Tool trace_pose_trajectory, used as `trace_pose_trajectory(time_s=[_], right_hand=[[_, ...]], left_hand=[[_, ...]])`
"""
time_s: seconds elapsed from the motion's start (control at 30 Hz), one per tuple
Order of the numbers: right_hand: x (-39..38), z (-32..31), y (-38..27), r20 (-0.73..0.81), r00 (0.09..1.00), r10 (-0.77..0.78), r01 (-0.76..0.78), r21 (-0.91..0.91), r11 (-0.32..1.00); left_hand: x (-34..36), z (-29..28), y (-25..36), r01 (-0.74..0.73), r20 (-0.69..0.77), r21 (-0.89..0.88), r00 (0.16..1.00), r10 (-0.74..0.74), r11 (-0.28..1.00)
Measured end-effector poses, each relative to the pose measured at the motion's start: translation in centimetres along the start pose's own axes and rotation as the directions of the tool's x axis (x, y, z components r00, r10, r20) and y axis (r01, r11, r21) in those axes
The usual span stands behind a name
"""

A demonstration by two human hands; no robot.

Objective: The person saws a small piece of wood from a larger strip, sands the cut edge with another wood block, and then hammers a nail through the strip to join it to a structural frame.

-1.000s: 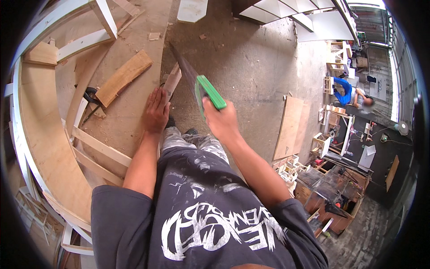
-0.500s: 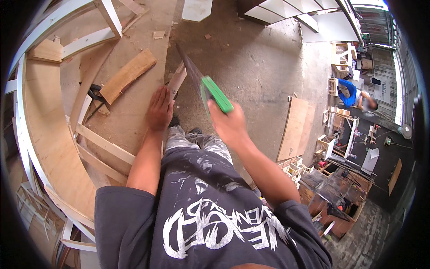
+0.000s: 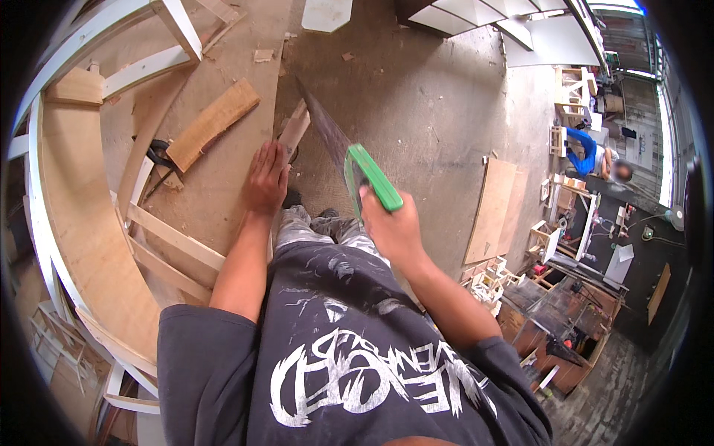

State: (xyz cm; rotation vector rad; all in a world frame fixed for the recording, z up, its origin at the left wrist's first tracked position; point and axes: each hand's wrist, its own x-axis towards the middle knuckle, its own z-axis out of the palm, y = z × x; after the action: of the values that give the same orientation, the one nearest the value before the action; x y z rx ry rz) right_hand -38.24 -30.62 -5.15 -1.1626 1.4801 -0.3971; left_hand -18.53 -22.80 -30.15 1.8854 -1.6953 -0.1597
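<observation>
My right hand [image 3: 392, 223] is wrapped around the green handle of a handsaw [image 3: 332, 130]. The blade slants up and left from my fist, its far end at the edge of a narrow wooden strip [image 3: 296, 128]. My left hand [image 3: 268, 175] rests flat on the near part of that strip, fingers stretched out and close together. The palm hides how the strip continues underneath. A thick, rough-edged wooden board [image 3: 216, 123] lies to the left of my left hand. Beside it is a dark tool or clamp [image 3: 158, 154], partly covered and hard to make out.
A white-edged wooden frame [image 3: 44, 186] curves along the left side. Plywood sheets [image 3: 491, 212] lie on the floor at right. White shelving [image 3: 476, 18] stands at the far right. A person in blue trousers [image 3: 582, 152] and a cluttered workbench [image 3: 554, 312] are farther right.
My right hand has drawn the saw back toward me and slightly right. My left hand stays on the wooden strip.
</observation>
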Motion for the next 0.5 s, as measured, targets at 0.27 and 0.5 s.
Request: trace_pose_trajectory(time_s=[0.27,0.5], right_hand=[[2.2,-0.4,2.1,0.016,0.998,-0.06,0.06,-0.054,0.997],[3.1,0.9,0.2,-0.006,0.989,-0.149,0.147,-0.151,0.978]], left_hand=[[0.3,-0.1,0.1,0.002,0.014,0.012,1.0,-0.002,1.0],[0.2,0.0,0.0,0.01,0.015,0.033,1.0,-0.011,0.999]])
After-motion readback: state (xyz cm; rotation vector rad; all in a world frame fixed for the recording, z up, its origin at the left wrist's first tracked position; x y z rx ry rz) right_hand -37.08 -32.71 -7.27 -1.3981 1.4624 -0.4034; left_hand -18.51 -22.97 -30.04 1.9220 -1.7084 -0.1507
